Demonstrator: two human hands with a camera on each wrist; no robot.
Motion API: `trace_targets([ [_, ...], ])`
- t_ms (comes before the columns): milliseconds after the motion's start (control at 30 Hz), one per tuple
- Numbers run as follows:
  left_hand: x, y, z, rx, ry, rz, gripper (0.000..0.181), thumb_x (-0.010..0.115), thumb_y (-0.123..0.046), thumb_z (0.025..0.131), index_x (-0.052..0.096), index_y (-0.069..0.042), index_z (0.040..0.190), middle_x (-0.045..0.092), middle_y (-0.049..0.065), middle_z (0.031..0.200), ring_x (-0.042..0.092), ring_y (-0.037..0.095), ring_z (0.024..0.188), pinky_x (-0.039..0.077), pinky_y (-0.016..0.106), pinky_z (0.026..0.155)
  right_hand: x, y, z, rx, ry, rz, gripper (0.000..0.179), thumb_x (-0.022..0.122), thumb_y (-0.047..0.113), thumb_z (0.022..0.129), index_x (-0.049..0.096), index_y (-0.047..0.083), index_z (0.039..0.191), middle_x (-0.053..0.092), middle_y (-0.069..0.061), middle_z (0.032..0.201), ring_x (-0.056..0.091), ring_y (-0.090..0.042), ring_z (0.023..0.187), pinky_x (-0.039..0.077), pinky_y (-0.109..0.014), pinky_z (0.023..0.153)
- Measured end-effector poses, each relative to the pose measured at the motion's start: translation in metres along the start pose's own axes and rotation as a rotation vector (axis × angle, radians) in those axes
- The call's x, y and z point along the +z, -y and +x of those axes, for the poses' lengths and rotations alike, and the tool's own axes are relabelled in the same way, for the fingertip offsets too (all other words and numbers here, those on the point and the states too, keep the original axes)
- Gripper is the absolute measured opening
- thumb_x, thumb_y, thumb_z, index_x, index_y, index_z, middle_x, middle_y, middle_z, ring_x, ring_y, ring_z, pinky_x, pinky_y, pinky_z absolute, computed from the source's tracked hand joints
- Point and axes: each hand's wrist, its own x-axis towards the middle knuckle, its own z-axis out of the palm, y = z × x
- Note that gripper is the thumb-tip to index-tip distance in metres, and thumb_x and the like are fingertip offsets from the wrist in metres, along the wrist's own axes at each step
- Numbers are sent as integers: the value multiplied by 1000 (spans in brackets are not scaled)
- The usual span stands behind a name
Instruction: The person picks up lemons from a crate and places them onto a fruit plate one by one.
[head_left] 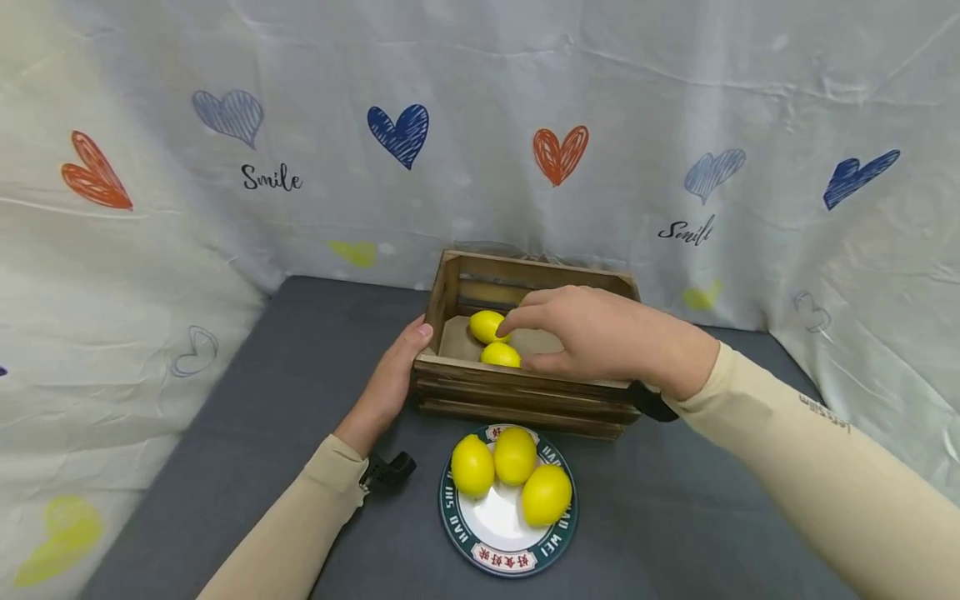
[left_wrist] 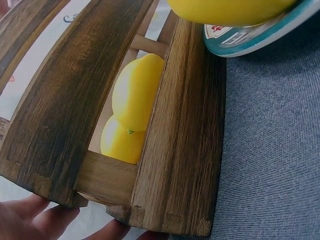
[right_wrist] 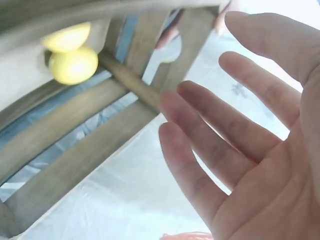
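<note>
A brown slatted wooden crate (head_left: pixel 517 392) stands at the back of the table, with two yellow lemons (head_left: pixel 500 356) touching each other inside it at the left. My left hand (head_left: pixel 393 371) grips the crate's left end, thumb at the top corner; in the left wrist view its fingers (left_wrist: pixel 55 220) lie against the slat ends. Over the crate's opening hovers my right hand (head_left: pixel 600 333), right of the lemons. The right wrist view shows its fingers (right_wrist: pixel 215 140) spread and loosely bent, holding nothing. The same lemons (right_wrist: pixel 73 65) appear there, apart from the hand.
In front of the crate sits a round plate (head_left: pixel 459 525) with a dark green lettered rim. It bears three lemons (head_left: pixel 547 495). A white curtain (head_left: pixel 480 200) printed with hearts hangs behind the dark grey tabletop (head_left: pixel 300 375).
</note>
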Motion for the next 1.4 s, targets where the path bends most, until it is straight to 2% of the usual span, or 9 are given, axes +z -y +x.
trace_targets([
  [167, 3, 2, -1, -27, 0, -16, 79, 41, -56, 110, 21, -15, 174, 19, 10, 182, 17, 32, 168, 12, 60, 136, 5, -16, 26, 1, 17, 19, 43, 79, 26, 100, 71, 20, 142, 72, 1, 135, 70, -20, 118, 60, -43, 104],
  [433, 1, -2, -2, -29, -13, -3, 78, 41, -57, 110, 23, -17, 174, 19, 10, 182, 18, 33, 168, 13, 62, 136, 27, -40, 77, 31, 130, -9, 48, 80, 27, 100, 68, 17, 146, 70, -7, 144, 69, -27, 128, 58, -47, 110],
  [767, 2, -4, -4, -42, -15, -4, 77, 42, -57, 109, 24, -18, 174, 21, 8, 181, 18, 33, 168, 14, 63, 135, 52, -61, 121, 62, 220, -23, 48, 76, 27, 102, 66, 13, 148, 70, -10, 145, 68, -29, 130, 57, -48, 111],
  [1033, 0, -5, -3, -36, -30, -2, 74, 44, -58, 110, 28, -21, 173, 27, 4, 180, 23, 30, 167, 16, 61, 136, 69, -68, 137, 126, 284, 1, 51, 76, 27, 102, 65, 15, 150, 66, -11, 151, 68, -30, 129, 58, -48, 108],
  [1167, 0, -5, -3, -25, -28, -8, 74, 45, -58, 110, 29, -22, 173, 27, 3, 179, 24, 28, 167, 16, 59, 136, 75, -70, 140, 129, 294, 4, 52, 76, 28, 102, 64, 17, 151, 65, -10, 152, 68, -30, 125, 58, -47, 106],
  [1400, 0, -6, -4, -23, -30, 7, 74, 44, -57, 110, 30, -21, 173, 28, 5, 179, 25, 30, 167, 17, 61, 136, 84, -73, 145, 106, 306, 39, 54, 77, 24, 102, 62, 17, 153, 67, -10, 149, 67, -30, 125, 56, -49, 111],
])
